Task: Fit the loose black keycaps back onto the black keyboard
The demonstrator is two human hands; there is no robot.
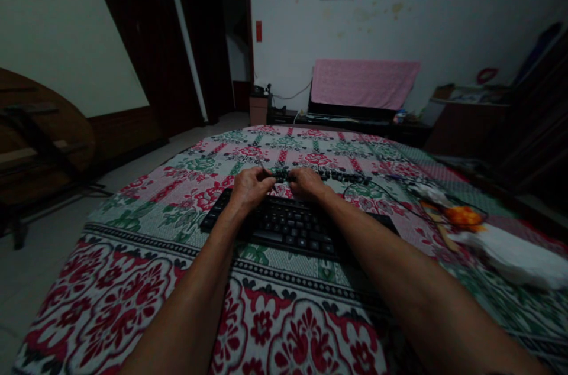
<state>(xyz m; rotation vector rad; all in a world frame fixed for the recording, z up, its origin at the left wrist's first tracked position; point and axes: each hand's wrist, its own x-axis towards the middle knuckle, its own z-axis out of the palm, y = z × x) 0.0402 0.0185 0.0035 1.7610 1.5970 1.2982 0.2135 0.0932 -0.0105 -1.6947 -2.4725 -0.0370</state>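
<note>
A black keyboard lies on the patterned bed cover, passing under both my forearms. Just past its far edge, my left hand is closed in a pinch, with a thin dark bit showing at the fingertips. My right hand is close by on the right, its fingers curled together and what they hold hidden. Between the hands and off to the right runs a row of small black pieces, which look like loose keycaps. A thin black cable curves away to the right.
White plastic, an orange bundle and a light wooden strip lie on the cover at right. A pink cloth drapes over something at the far wall. A round folded tabletop leans at left.
</note>
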